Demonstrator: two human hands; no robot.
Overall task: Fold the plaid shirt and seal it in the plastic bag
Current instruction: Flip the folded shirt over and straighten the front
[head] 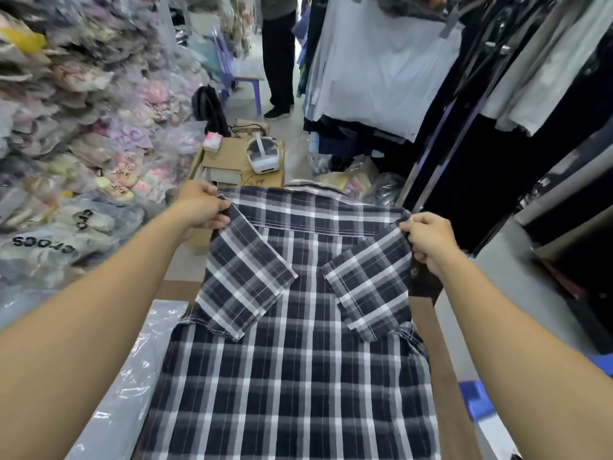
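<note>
The dark blue and white plaid shirt lies back-up on a brown table, collar at the far end. Both short sleeves are folded inward across the back. My left hand pinches the shirt's left shoulder corner. At the right shoulder edge, my right hand grips the fabric. A clear plastic bag lies flat on the table to the left of the shirt, partly under it.
Bagged clothing is piled high along the left. Dark and white garments hang on racks at the right. Beyond the table stand cardboard boxes with a white headset. A person stands by a purple stool in the aisle.
</note>
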